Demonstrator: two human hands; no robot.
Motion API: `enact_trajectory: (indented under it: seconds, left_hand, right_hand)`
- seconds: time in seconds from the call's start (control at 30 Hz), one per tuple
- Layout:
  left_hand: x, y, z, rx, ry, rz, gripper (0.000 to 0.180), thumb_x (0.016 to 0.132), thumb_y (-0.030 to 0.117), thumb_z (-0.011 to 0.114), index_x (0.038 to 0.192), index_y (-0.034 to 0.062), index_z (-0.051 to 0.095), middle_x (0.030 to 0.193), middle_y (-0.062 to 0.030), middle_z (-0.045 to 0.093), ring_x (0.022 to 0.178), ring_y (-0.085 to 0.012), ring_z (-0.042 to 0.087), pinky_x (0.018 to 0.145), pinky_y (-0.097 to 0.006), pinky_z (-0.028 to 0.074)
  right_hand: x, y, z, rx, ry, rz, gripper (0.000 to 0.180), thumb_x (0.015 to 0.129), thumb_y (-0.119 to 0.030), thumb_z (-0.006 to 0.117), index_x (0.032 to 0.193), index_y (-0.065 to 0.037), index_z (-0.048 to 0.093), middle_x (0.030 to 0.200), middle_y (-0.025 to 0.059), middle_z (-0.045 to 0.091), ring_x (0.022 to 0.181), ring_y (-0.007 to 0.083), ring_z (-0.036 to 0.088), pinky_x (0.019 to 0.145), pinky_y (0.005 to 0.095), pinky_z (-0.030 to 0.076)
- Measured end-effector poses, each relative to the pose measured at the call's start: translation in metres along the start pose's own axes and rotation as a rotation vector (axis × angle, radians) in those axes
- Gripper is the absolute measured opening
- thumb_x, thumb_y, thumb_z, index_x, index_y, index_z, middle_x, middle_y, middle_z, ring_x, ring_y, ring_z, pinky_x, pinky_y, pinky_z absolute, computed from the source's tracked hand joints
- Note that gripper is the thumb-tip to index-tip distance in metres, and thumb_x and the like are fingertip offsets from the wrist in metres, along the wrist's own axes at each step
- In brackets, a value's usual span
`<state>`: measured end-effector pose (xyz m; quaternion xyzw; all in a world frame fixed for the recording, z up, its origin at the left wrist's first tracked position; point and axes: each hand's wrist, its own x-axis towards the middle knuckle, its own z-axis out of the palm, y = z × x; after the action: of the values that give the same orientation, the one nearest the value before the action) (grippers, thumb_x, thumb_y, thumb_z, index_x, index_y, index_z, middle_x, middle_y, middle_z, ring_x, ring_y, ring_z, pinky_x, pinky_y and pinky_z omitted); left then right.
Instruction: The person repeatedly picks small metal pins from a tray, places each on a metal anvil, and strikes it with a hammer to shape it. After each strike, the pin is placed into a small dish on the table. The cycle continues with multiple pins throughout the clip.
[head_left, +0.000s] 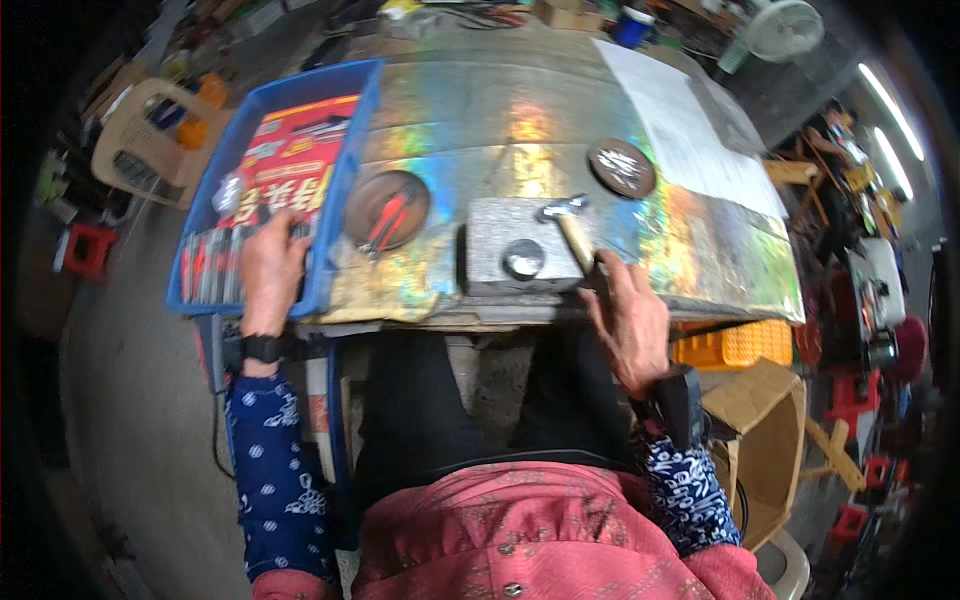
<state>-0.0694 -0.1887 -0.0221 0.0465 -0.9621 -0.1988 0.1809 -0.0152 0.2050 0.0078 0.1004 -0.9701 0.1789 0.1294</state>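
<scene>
My left hand point(272, 262) reaches into the near end of a blue plastic tray point(352, 150), over a row of slim dark and red pieces point(212, 265). Its fingers are bent in, and whatever lies between them is hidden. On a grey metal block point(500, 222) at the table's front edge lies a small hammer point(573, 235), its steel head on the block's far right corner. The fingers of my right hand point(632, 325) close round the end of its pale handle. Beside the hammer, a round shiny metal piece point(524, 259) sits on the block.
A brown round dish point(360, 215) holds red-handled tools. Another dish point(622, 168) holds small silvery parts. A red printed package point(300, 150) lies in the tray, and a white sheet point(680, 120) covers the table's right. A cardboard box point(755, 430) stands by my right arm.
</scene>
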Motion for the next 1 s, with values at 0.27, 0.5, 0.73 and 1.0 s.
enact_trajectory:
  seconds: [0.27, 0.5, 0.73, 1.0]
  left_hand:
    - [0.001, -0.002, -0.003, 0.147, 0.02, -0.022, 0.031, 0.082, 0.012, 0.067, 0.113, 0.0091, 0.067, 0.074, -0.0177, 0.064, 0.067, -0.0328, 0.064, 0.062, -0.042, 0.048]
    - [-0.007, -0.013, -0.001, -0.011, 0.091, -0.018, 0.03, 0.082, 0.006, 0.065, 0.112, 0.005, 0.064, 0.067, -0.0114, 0.061, 0.059, -0.0204, 0.06, 0.059, -0.035, 0.047]
    - [-0.015, -0.029, -0.007, -0.093, -0.078, -0.08, 0.012, 0.087, 0.007, 0.065, 0.088, -0.0023, 0.058, 0.063, -0.0005, 0.049, 0.059, -0.0068, 0.042, 0.052, -0.027, 0.037]
    - [-0.017, 0.01, -0.023, -0.42, 0.25, 0.08, 0.012, 0.096, 0.01, 0.058, 0.1, -0.0008, 0.062, 0.08, 0.0004, 0.061, 0.069, -0.0039, 0.05, 0.055, -0.02, 0.038]
  right_hand:
    - [0.007, 0.028, -0.014, 0.077, 0.047, 0.05, 0.026, 0.088, -0.024, 0.065, 0.104, -0.003, 0.063, 0.091, 0.0187, 0.058, 0.083, 0.0389, 0.06, 0.07, 0.0458, 0.049]
    - [0.027, 0.096, -0.012, -0.127, 0.048, 0.268, 0.02, 0.089, -0.019, 0.061, 0.1, -0.003, 0.064, 0.094, 0.0196, 0.062, 0.084, 0.0384, 0.062, 0.075, 0.0453, 0.05]
    - [0.044, 0.148, 0.003, -0.267, 0.085, 0.445, 0.02, 0.087, -0.016, 0.06, 0.097, 0.001, 0.064, 0.099, 0.0235, 0.061, 0.087, 0.0407, 0.063, 0.077, 0.0476, 0.051]
    - [0.055, 0.178, 0.025, -0.389, 0.172, 0.349, 0.015, 0.082, -0.012, 0.059, 0.085, 0.002, 0.064, 0.088, 0.0226, 0.06, 0.081, 0.04, 0.062, 0.071, 0.0462, 0.05]
